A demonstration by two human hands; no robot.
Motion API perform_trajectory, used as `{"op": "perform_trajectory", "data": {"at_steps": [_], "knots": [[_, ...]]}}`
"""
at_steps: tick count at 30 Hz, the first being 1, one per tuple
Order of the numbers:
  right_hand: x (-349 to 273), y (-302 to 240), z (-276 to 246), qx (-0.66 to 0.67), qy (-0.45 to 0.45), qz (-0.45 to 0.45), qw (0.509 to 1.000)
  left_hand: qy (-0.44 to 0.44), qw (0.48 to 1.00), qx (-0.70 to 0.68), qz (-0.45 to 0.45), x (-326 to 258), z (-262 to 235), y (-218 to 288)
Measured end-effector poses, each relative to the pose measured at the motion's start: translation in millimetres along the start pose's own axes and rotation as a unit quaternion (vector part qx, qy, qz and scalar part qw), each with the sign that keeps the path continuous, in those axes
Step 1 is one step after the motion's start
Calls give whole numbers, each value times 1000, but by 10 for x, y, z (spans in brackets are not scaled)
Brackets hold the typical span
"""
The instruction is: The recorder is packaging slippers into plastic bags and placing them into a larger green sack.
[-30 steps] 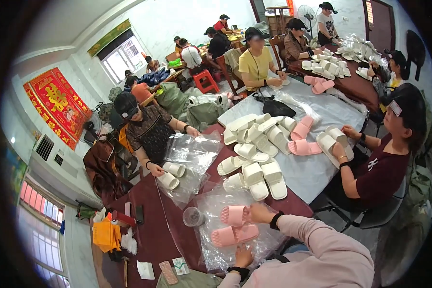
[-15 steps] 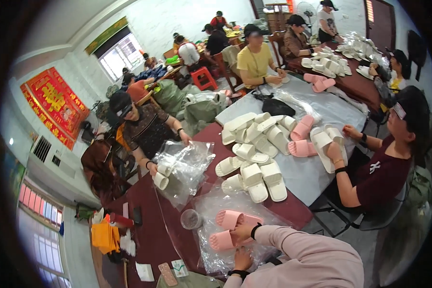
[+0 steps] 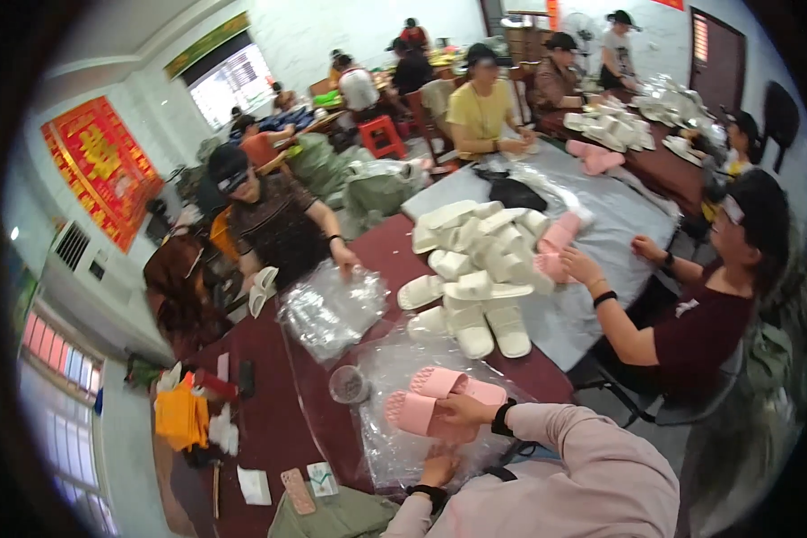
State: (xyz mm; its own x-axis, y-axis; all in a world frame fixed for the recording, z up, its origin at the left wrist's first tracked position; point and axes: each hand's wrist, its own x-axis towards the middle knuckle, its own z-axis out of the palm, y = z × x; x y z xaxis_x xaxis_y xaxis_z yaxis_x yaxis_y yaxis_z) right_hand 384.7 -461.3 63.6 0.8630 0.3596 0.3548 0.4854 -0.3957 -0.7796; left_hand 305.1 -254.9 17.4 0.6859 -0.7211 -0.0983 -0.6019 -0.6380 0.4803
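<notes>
A pair of pink slippers (image 3: 412,410), side by side and slightly tilted, is gripped by my right hand (image 3: 468,408), its fingers over their straps. The slippers are above a spread of clear plastic bags (image 3: 381,457) on the dark red table. Just below them, close to my body, my left hand (image 3: 438,467) has curled fingers at the edge of the plastic and seems to pinch it; motion blurs the fingertips. A small round clear tub (image 3: 349,385) stands left of the slippers. Beyond the bags lies a heap of white slippers (image 3: 484,247).
Opposite left, a person (image 3: 273,215) holds white slippers (image 3: 262,291) beside crumpled plastic bags (image 3: 332,309). At the right another person (image 3: 708,287) reaches toward pink slippers (image 3: 558,247). A pink phone (image 3: 298,491), a yellow cloth (image 3: 182,417) and a dark red cylinder (image 3: 213,386) lie at the left.
My right hand has lifted the pink slippers slightly off the plastic and tilted them. The person opposite has drawn the white slippers left; the person at right has let go of white ones.
</notes>
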Motion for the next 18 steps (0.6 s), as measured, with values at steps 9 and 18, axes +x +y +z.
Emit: {"op": "perform_trajectory", "data": {"at_steps": [9,18], "knots": [[-459,-747,-859,90,-159,145,972,-70,988,135,30,222,-170,-107],[-702,-1235,-1093,181,-235,222,929,37,993,-18,109,367,-200,-431]]}}
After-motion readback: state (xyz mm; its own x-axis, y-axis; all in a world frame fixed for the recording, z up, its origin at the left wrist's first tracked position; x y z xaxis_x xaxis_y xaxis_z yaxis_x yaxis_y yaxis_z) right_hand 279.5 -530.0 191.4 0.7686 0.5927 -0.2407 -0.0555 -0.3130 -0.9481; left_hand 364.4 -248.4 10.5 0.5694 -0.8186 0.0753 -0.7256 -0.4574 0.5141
